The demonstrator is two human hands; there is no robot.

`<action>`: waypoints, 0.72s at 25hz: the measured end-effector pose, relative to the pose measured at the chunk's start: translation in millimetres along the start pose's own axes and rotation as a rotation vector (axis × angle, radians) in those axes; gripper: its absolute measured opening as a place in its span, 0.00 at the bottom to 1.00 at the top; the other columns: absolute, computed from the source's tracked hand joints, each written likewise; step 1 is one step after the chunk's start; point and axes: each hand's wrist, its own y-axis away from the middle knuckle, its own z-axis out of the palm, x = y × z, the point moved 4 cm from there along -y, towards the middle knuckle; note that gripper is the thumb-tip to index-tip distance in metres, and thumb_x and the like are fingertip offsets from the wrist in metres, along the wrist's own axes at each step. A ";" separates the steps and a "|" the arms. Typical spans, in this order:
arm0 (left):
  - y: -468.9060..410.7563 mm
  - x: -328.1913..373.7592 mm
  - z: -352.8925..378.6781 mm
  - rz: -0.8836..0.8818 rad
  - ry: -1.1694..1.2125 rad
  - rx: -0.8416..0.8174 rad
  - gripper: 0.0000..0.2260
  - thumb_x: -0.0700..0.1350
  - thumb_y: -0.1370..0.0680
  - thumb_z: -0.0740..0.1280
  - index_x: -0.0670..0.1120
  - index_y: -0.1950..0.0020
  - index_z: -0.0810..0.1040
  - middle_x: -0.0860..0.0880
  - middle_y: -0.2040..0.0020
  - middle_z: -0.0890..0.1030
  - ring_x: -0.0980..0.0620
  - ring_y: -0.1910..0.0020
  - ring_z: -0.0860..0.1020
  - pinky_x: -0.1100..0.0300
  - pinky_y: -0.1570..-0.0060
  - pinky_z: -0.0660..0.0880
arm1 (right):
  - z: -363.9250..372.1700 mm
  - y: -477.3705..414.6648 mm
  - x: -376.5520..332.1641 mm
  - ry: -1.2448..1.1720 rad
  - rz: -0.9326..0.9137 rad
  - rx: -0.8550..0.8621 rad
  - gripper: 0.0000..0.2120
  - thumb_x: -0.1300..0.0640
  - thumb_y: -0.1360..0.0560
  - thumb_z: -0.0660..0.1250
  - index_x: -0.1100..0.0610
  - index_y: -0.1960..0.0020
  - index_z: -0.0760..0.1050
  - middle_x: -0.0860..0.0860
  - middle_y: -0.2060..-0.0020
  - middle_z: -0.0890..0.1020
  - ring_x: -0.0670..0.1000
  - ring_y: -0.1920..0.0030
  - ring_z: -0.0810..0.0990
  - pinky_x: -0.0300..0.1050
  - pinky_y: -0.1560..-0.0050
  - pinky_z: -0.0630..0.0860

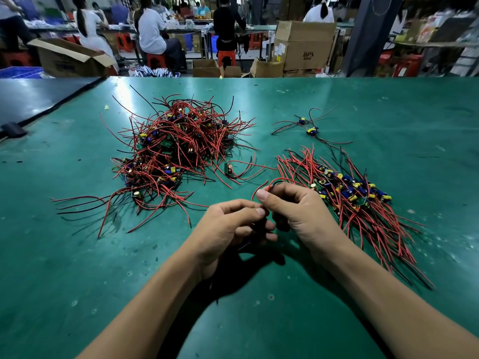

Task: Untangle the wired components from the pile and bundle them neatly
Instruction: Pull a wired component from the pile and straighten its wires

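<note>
A tangled pile of red and black wired components lies on the green table at centre left. A straighter, aligned bundle of the same parts lies at the right. Between them, just above the table, my left hand and my right hand both hold one wired component. Its red wires loop up past my right thumb; its body is mostly hidden in my fingers. One loose component lies just beyond my hands.
Two separate wired components lie at the far right of the table. A dark tabletop adjoins at the far left. Beyond the table's far edge stand cardboard boxes, red stools and several seated people.
</note>
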 end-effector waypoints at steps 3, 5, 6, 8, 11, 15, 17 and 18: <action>-1.9 -2.7 1.9 -0.006 0.013 0.027 0.02 0.39 0.25 0.69 0.44 0.57 0.79 0.38 0.60 0.83 0.40 0.63 0.84 0.56 0.63 0.80 | -2.1 -0.8 1.2 -0.008 0.012 0.006 0.13 0.52 0.30 0.74 0.61 0.53 0.82 0.52 0.67 0.77 0.46 0.73 0.67 0.36 0.75 0.67; -2.4 -2.4 1.8 0.008 -0.004 0.047 0.02 0.37 0.24 0.68 0.43 0.55 0.78 0.39 0.60 0.83 0.41 0.64 0.83 0.55 0.62 0.81 | -4.9 -3.1 0.1 0.042 -0.024 0.022 0.09 0.57 0.26 0.72 0.61 0.50 0.83 0.52 0.62 0.81 0.46 0.72 0.69 0.35 0.71 0.69; -2.2 -1.8 1.7 0.023 -0.030 0.059 0.02 0.37 0.23 0.67 0.42 0.55 0.77 0.39 0.61 0.83 0.41 0.64 0.83 0.55 0.62 0.81 | -5.8 -4.1 -1.0 0.084 -0.054 0.028 0.07 0.60 0.24 0.71 0.61 0.48 0.82 0.50 0.62 0.82 0.45 0.71 0.70 0.34 0.69 0.69; -1.5 0.3 2.0 0.067 -0.110 0.072 0.01 0.35 0.23 0.67 0.40 0.54 0.77 0.40 0.62 0.82 0.43 0.65 0.83 0.57 0.64 0.81 | -6.2 -4.7 -1.7 0.162 -0.101 0.022 0.07 0.63 0.22 0.68 0.62 0.45 0.82 0.49 0.64 0.83 0.43 0.71 0.72 0.32 0.67 0.70; 0.0 2.1 3.5 0.100 -0.161 0.072 0.01 0.35 0.23 0.68 0.39 0.53 0.77 0.41 0.63 0.82 0.45 0.66 0.83 0.59 0.68 0.80 | -7.3 -4.0 -0.8 0.186 -0.080 -0.077 0.07 0.61 0.22 0.70 0.59 0.45 0.83 0.48 0.64 0.83 0.40 0.70 0.73 0.29 0.67 0.70; 0.5 2.5 0.7 0.065 -0.137 0.067 0.04 0.35 0.25 0.70 0.38 0.53 0.77 0.40 0.59 0.84 0.47 0.66 0.83 0.61 0.68 0.79 | -5.8 -1.7 -0.8 0.194 -0.029 -0.207 0.06 0.62 0.24 0.71 0.61 0.48 0.84 0.51 0.62 0.85 0.41 0.66 0.78 0.29 0.64 0.72; 0.2 1.5 -0.8 0.029 -0.094 0.046 0.03 0.36 0.26 0.70 0.39 0.54 0.78 0.39 0.58 0.85 0.45 0.64 0.84 0.60 0.67 0.80 | -6.8 -2.4 -1.2 0.155 -0.022 -0.168 0.03 0.62 0.25 0.73 0.61 0.53 0.84 0.51 0.65 0.83 0.42 0.68 0.75 0.30 0.67 0.70; -0.1 0.9 -1.7 0.018 -0.073 0.033 0.02 0.37 0.26 0.70 0.39 0.55 0.79 0.39 0.58 0.84 0.43 0.63 0.85 0.59 0.66 0.80 | -7.1 -3.0 -1.2 0.136 -0.021 -0.148 0.02 0.62 0.26 0.73 0.61 0.56 0.83 0.50 0.68 0.82 0.42 0.70 0.73 0.30 0.69 0.69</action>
